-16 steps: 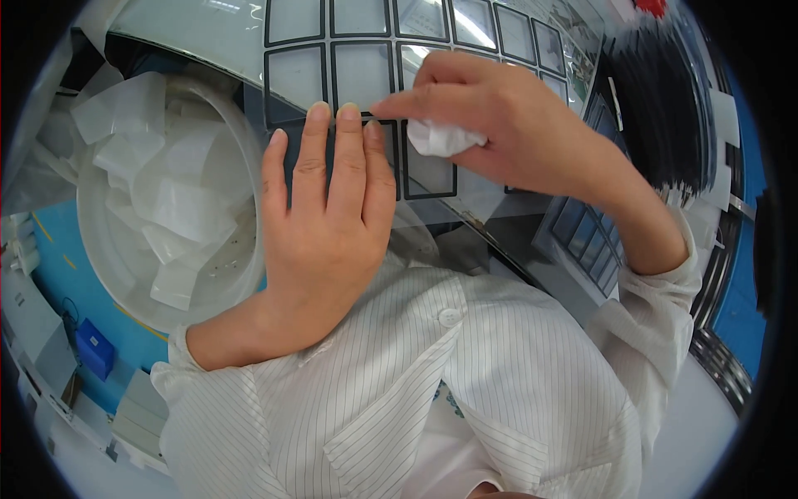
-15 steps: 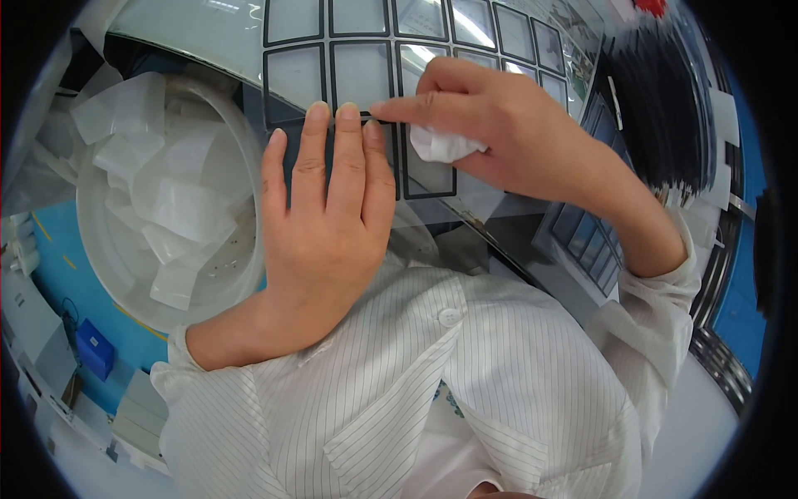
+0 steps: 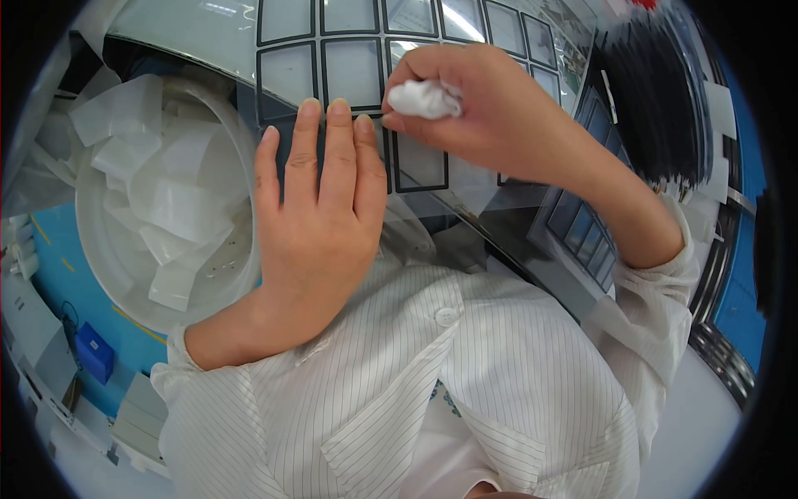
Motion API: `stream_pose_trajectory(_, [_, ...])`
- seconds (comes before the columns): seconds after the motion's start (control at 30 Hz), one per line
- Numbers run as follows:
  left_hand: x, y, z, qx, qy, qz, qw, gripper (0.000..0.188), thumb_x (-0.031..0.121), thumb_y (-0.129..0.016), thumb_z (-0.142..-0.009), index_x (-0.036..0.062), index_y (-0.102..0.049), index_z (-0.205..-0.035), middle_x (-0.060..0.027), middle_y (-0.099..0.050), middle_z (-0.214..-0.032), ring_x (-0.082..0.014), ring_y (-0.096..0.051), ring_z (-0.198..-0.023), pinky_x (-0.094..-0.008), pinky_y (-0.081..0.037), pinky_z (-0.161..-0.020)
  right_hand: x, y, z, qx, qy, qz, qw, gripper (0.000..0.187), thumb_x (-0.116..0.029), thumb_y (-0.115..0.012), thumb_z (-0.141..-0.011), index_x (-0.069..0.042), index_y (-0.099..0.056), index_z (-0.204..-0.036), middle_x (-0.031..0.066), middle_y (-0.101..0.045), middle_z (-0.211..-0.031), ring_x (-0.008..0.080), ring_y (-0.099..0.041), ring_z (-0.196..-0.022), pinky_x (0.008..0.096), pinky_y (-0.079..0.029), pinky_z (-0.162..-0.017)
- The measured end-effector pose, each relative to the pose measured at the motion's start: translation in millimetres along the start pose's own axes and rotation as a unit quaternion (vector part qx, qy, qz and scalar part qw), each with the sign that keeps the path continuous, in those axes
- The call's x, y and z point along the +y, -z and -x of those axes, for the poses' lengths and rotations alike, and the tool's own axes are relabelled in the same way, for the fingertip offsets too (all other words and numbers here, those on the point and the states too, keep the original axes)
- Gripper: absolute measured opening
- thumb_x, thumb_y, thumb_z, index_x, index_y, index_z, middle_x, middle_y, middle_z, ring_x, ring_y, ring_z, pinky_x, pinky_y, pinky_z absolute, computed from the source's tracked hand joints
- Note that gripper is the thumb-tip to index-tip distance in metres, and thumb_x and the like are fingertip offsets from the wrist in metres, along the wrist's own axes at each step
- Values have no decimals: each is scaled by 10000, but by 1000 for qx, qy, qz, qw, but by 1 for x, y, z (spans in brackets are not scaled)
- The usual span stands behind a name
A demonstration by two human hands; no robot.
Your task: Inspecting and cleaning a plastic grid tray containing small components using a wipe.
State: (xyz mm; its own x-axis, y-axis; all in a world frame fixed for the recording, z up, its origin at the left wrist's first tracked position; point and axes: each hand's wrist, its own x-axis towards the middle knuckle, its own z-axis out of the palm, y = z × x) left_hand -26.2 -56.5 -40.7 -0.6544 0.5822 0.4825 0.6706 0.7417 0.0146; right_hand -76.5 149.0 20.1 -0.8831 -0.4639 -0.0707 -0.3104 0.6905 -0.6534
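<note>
Head view: a glossy sheet of dark-framed rectangular panels (image 3: 357, 75) is spread on the counter (image 3: 715, 432), pinned by the left hand (image 3: 320, 216), which lies flat and open on its near edge. A small crumpled white wipe (image 3: 424, 98) is pinched in the clenched right hand (image 3: 490, 112), just above the sheet. The sheet is judged thin, flexible and smudge-prone, best steadied at its margin; the wipe is soft and light. A white round bin of discarded film pieces (image 3: 166, 208) sits left, touching the sheet's edge. A dark stack of strips (image 3: 657, 91) crowds the right.
</note>
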Motion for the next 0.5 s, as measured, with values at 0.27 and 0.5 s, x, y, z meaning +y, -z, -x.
stream_pose_trajectory(0.27, [1, 4, 1, -25, 4, -10, 1000, 301, 86, -607, -895, 3, -645, -1182, -165, -613, -1292, -331, -595, -1210, -522, -452, -1017, 1, 11, -25, -96, -113, -29, 989, 254, -230, -666, -829, 20, -677, -873, 151, -661, -687, 299, -668, -655, 362, -531, -637])
stream_pose_trajectory(0.5, [-1, -1, 2, 11, -7, -4, 1000, 263, 76, -607, -875, -7, -664, -1118, -190, -612, -1269, -357, -607, -1178, -546, -474, -981, -18, 35, -38, -151, -108, -79, 979, 234, -175, -667, -776, 53, -631, -738, 218, -630, -667, 311, -636, -613, 402, -486, -584])
